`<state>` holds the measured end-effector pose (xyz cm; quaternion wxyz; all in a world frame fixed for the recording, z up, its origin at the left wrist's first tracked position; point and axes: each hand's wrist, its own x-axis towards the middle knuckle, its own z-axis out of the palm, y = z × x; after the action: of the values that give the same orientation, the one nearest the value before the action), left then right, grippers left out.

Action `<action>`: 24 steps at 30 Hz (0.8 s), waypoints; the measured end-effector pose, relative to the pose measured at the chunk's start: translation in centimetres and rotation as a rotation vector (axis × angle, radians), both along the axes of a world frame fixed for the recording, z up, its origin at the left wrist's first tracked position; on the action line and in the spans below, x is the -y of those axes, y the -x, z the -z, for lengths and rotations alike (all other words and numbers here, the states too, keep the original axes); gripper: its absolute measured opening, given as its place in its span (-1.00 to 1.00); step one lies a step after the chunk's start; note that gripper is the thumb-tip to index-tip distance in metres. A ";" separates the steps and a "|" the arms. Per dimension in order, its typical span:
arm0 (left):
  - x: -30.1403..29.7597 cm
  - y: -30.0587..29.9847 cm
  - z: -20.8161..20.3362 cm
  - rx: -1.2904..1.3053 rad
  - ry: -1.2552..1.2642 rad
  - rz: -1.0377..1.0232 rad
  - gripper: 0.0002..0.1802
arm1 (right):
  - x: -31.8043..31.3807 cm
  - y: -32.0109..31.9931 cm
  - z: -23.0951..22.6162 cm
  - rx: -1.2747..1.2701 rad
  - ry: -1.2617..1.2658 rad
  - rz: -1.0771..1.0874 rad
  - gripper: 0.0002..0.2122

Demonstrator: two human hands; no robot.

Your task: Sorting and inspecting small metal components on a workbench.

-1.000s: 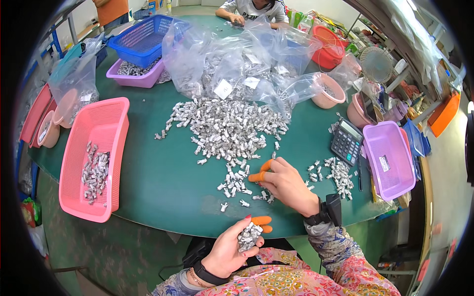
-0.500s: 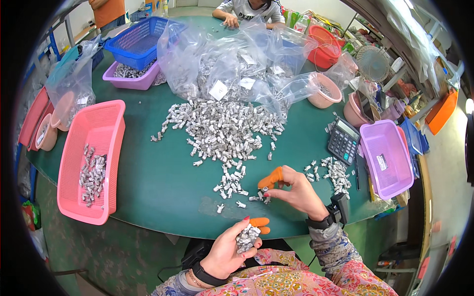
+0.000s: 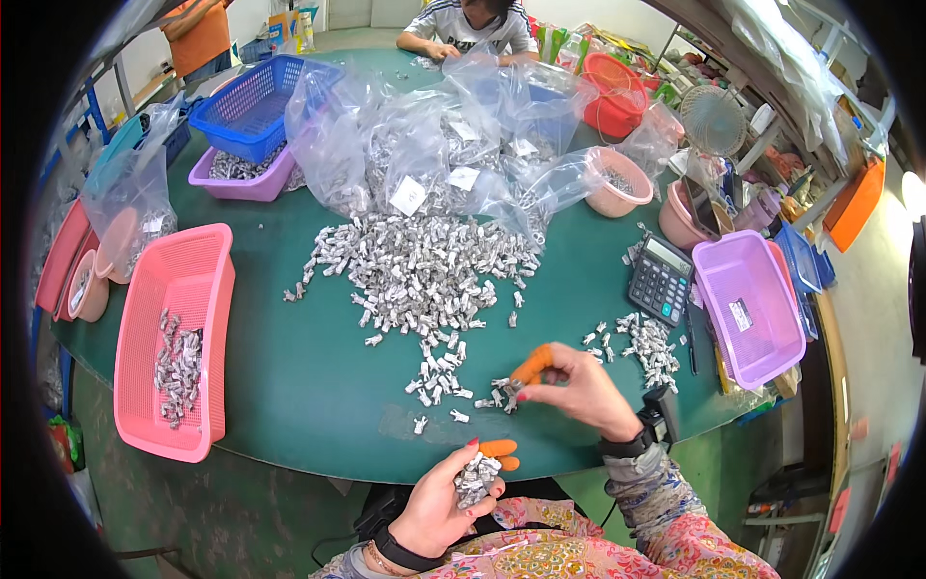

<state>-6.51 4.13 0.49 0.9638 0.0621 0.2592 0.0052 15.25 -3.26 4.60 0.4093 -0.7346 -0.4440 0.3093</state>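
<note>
My left hand (image 3: pixel 434 507), palm up near the table's front edge, is curled around a handful of small silver metal parts (image 3: pixel 476 480). Orange finger cots cover some fingertips on both hands. Just beyond and to the right, my right hand (image 3: pixel 586 394) pinches a small metal part (image 3: pixel 515 384) between thumb and cotted forefinger; the fingers partly hide it. Below that pinch, a few loose metal parts (image 3: pixel 497 397) lie on the green table (image 3: pixel 309 386). A large pile of the same parts (image 3: pixel 424 265) spreads across the middle, with a trail toward me.
A pink basket (image 3: pixel 224 318) with some parts stands left. Clear bags (image 3: pixel 338 145) of parts sit behind the pile. At right are a smaller heap (image 3: pixel 648 352), a calculator (image 3: pixel 662 280) and a purple basket (image 3: pixel 743 246). A person (image 3: pixel 473 34) works across the table.
The whole view has shifted slightly, with the table sitting lower and farther left. My right hand stays over the few loose parts, still pinching; my left hand keeps its handful.
</note>
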 end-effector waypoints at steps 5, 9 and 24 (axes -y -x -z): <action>-0.3 0.1 0.1 -0.001 -0.002 -0.012 -0.55 | 2.8 -4.1 -1.5 0.659 -0.038 0.155 -0.83; -0.2 -0.1 0.2 0.031 0.009 -0.001 -0.55 | 3.6 -4.6 -1.9 0.882 -0.015 0.180 -0.76; -0.3 0.5 -0.1 0.013 0.001 -0.039 -0.58 | -1.6 1.9 1.3 0.778 -0.087 -0.093 -0.82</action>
<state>-6.99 4.43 0.61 0.9653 0.0564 0.2539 0.0241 13.35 -1.64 3.31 0.2269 -0.7581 -0.6114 0.0066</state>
